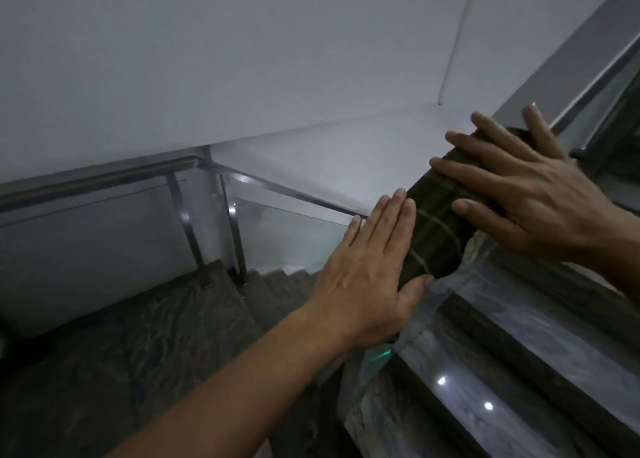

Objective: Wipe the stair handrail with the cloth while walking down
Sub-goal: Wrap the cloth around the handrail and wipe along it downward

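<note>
A dark green checked cloth is draped over the top of the stair handrail at the right of the head view. My left hand lies flat against the cloth's left side, fingers together and thumb under its lower edge. My right hand presses on the cloth from above with fingers spread. The handrail runs up to the right beyond my hands; the part under the cloth is hidden. A lower stretch of handrail descends to the left.
Glass balustrade panels with metal posts line the lower flight. Dark stone steps lead down to a landing. Polished stone treads lie at the right. White walls close the stairwell.
</note>
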`<state>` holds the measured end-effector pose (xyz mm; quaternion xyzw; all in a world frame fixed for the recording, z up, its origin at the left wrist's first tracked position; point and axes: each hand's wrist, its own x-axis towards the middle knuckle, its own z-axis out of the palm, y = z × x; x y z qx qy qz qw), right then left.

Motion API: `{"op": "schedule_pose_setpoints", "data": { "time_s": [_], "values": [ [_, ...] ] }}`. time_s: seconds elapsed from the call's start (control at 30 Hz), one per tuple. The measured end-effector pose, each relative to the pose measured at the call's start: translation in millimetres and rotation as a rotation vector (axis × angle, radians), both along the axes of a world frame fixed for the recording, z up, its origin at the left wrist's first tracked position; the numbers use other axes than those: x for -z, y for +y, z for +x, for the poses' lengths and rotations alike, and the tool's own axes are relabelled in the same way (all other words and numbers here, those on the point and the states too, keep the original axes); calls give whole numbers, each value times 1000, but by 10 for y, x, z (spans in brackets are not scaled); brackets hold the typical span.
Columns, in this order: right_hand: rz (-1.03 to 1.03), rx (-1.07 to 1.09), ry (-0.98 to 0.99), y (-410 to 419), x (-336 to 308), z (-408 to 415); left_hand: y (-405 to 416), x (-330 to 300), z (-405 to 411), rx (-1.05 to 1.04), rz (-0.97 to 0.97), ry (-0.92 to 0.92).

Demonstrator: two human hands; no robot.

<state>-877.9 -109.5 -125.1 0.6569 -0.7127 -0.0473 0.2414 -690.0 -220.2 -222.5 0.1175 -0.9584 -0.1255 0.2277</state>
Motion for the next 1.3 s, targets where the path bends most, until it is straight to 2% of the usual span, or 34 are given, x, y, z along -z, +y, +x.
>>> {"op": "schedule_pose_setpoints", "data": {
  "time_s": [0.3,0.5,0.63,0.83,1.07,1.17,1.3],
  "values": [
    [248,194,-18,14,48,462,-90,301,330,97,51,23],
    [360,396,1,-28,244,1067,-172,464,811,194,62,-38],
    [337,463,27,-55,421,1475,-274,600,1122,297,86,-72],
    [301,626,-22,-33,682,1926,-420,828,1360,398,21,5],
    [216,669,-53,1,912,2199,-608,1103,1454,522,-55,100],
    [186,688,-83,19,1064,2313,-708,1223,1480,632,-11,168],
    [130,752,-177,9,1220,2559,-757,1363,1465,772,155,239]
  ]
}}
